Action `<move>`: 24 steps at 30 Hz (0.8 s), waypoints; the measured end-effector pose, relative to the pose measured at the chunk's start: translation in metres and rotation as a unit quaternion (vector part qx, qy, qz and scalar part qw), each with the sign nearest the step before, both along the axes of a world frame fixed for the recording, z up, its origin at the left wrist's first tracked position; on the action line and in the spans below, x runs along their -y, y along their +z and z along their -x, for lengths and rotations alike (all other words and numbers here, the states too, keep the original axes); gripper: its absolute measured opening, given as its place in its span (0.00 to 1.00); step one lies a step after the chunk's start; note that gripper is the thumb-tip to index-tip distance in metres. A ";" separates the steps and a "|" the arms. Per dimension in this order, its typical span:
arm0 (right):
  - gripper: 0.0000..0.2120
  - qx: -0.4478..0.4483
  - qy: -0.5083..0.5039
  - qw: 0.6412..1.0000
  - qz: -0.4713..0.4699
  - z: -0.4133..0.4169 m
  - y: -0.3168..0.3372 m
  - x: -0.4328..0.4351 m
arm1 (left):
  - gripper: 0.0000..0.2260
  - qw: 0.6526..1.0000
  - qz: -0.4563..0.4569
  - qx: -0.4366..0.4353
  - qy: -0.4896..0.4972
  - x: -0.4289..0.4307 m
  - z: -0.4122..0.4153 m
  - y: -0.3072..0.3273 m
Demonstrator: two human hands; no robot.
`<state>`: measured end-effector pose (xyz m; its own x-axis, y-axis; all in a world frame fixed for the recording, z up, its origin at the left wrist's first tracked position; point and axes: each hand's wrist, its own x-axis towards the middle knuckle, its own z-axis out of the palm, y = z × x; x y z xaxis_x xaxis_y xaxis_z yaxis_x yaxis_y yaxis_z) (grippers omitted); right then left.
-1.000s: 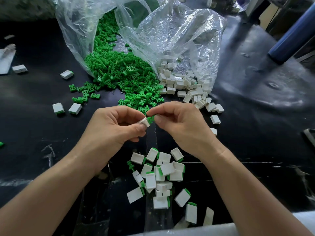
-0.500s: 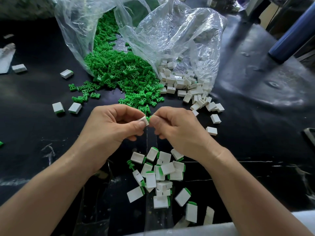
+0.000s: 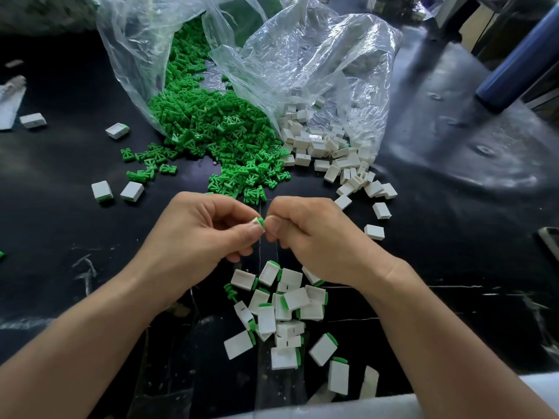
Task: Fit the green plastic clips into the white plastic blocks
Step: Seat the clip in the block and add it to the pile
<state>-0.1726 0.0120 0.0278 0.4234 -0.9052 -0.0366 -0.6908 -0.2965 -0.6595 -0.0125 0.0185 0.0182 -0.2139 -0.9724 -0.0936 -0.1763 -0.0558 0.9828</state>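
My left hand [image 3: 199, 234] pinches a small white block [image 3: 257, 222] between thumb and forefinger, with a green clip [image 3: 260, 221] sunk into its end so only a green edge shows. My right hand [image 3: 311, 237] has its fingers curled and its thumb tip pressed against that green end. A heap of loose green clips [image 3: 217, 137] spills from a clear bag behind my hands. Beside it lies a pile of empty white blocks [image 3: 326, 146]. Below my hands sits a cluster of white blocks with green clips fitted [image 3: 284, 313].
The clear plastic bag [image 3: 302, 62] lies open across the back of the black table [image 3: 453, 207]. Stray white blocks [image 3: 118, 190] and green clips [image 3: 148, 167] lie to the left. A blue cylinder [image 3: 520, 65] stands at the far right. A white edge [image 3: 363, 408] runs along the front.
The green clip, which stuck out of the block a second ago, has been pushed in by my right hand until only its edge shows. Both hands stayed in place.
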 end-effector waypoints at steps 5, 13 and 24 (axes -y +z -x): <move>0.09 -0.113 0.060 0.991 0.038 -0.001 0.004 -0.001 | 0.06 0.995 0.052 0.086 -0.020 0.000 -0.003 -0.004; 0.09 -0.219 0.133 0.963 0.080 -0.002 0.005 -0.002 | 0.10 0.969 0.138 0.192 -0.068 -0.003 -0.002 -0.005; 0.28 0.270 -0.068 0.940 -0.196 0.001 0.000 0.002 | 0.08 0.994 0.063 -0.093 -0.009 0.000 0.002 0.006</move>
